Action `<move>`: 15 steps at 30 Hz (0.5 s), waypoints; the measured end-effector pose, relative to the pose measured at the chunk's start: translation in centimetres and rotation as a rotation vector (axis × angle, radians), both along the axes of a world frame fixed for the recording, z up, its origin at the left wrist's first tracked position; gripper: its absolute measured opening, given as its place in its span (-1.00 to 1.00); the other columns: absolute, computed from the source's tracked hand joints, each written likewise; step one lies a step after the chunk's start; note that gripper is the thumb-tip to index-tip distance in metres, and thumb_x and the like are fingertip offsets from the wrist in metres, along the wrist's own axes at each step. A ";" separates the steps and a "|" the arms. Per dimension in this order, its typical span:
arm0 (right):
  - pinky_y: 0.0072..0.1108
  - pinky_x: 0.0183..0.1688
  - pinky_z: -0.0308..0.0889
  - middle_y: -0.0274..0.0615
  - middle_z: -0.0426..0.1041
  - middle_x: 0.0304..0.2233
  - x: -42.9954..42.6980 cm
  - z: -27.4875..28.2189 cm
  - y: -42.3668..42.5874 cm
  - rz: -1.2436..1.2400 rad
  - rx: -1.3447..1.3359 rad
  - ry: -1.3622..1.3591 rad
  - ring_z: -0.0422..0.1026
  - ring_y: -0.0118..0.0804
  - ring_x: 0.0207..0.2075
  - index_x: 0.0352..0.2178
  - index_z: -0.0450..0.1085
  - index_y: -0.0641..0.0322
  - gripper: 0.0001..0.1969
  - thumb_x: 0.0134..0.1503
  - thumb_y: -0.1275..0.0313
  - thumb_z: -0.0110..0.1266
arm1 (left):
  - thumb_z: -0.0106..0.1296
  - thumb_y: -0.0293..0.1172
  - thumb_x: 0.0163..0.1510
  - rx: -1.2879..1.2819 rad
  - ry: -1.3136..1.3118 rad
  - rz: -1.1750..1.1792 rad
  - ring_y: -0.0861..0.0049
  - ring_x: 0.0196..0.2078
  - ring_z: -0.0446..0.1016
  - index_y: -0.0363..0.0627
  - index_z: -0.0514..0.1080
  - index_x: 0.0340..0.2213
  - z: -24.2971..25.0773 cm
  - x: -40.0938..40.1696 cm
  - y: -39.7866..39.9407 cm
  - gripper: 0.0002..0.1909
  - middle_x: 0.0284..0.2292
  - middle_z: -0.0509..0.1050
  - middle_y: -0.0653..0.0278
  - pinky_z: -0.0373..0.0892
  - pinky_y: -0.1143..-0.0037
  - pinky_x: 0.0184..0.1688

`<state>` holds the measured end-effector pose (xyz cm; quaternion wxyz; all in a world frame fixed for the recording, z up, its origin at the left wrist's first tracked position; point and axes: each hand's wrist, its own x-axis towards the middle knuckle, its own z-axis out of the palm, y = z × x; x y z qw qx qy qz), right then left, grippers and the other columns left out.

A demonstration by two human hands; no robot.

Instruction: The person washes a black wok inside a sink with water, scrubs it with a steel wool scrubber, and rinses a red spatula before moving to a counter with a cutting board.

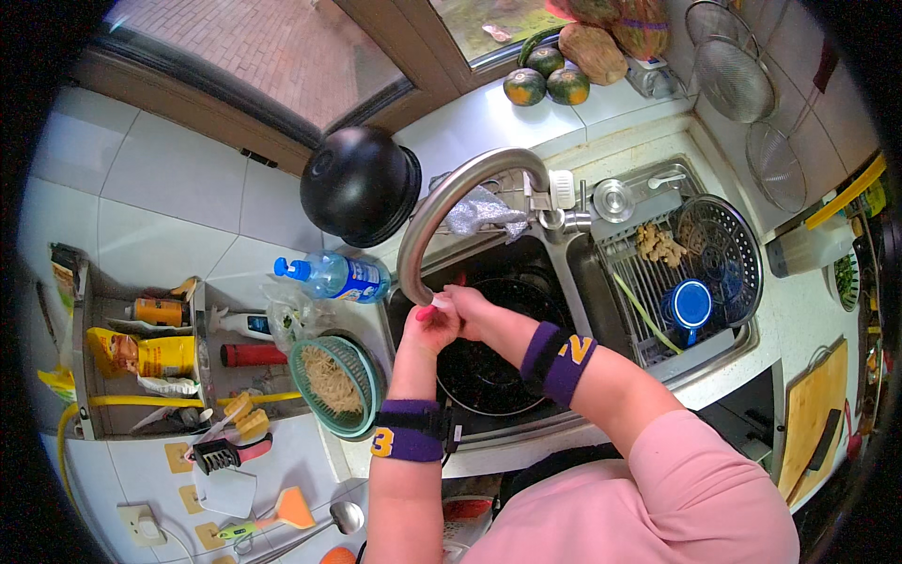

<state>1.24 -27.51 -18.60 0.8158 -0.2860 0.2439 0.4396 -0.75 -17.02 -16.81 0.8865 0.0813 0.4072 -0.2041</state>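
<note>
At the mouth of the curved steel faucet (461, 197), my left hand (430, 330) and my right hand (471, 309) meet and touch. A small pink-red and white object (427, 312) pokes out of my left hand's closed fingers; its kind is unclear. My right hand's fingers are curled against the left, and what they hold is hidden. Below both hands, a large dark speckled pan (493, 374) lies in the left sink basin. To the left, a green basket (373, 384) holds pale shreds, near a blue pump bottle of detergent (352, 278).
A black wok-like bowl (359, 183) leans behind the faucet. Over the right basin, a rack (645, 345) carries ginger, a blue mug (691, 304) and a perforated steamer plate (740, 247). Squashes (525, 87) line the windowsill; a wooden cutting board (810, 416) is at right.
</note>
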 end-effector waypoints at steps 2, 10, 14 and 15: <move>-0.44 -0.48 0.28 -0.22 0.41 -0.59 -0.6 -0.7 0.4 -0.113 0.051 -0.067 0.38 -0.27 -0.55 -0.59 0.34 0.19 -0.66 0.12 0.21 -0.23 | -0.19 -0.44 0.06 0.267 -0.092 -0.062 0.51 -0.50 0.47 -0.21 0.34 -0.45 -1.5 0.0 0.1 -0.87 -0.52 0.44 0.27 0.48 0.54 -0.43; -0.46 -0.50 0.29 -0.14 0.41 -0.46 -2.8 -0.9 -0.2 -0.280 -0.392 -0.712 0.40 -0.31 -0.47 -0.35 0.25 0.28 -0.86 0.09 0.42 -0.10 | -0.20 -0.35 0.10 0.552 -0.043 -0.132 0.51 -0.61 0.43 -0.22 0.32 -0.41 0.2 0.1 -4.1 -0.81 -0.48 0.43 0.24 0.45 0.60 -0.60; -0.66 -0.44 0.36 -0.21 0.39 -0.43 -2.0 1.7 -2.3 -0.105 0.059 -0.098 0.40 -0.39 -0.45 -0.34 0.29 0.30 -0.84 0.14 0.40 -0.13 | -0.24 -0.31 0.13 -0.063 -0.117 -0.200 0.61 -0.63 0.38 -0.19 0.30 -0.43 0.4 -0.7 -0.6 -0.79 -0.55 0.38 0.30 0.38 0.65 -0.66; -0.60 -0.56 0.37 -0.22 0.38 -0.53 -1.3 0.8 -3.1 0.033 -0.020 -0.326 0.40 -0.40 -0.57 -0.37 0.30 0.26 -0.81 0.14 0.35 -0.17 | -0.24 -0.31 0.13 -0.068 -0.114 -0.211 0.61 -0.63 0.38 -0.19 0.30 -0.43 0.5 -0.6 -1.4 -0.79 -0.55 0.38 0.30 0.38 0.65 -0.66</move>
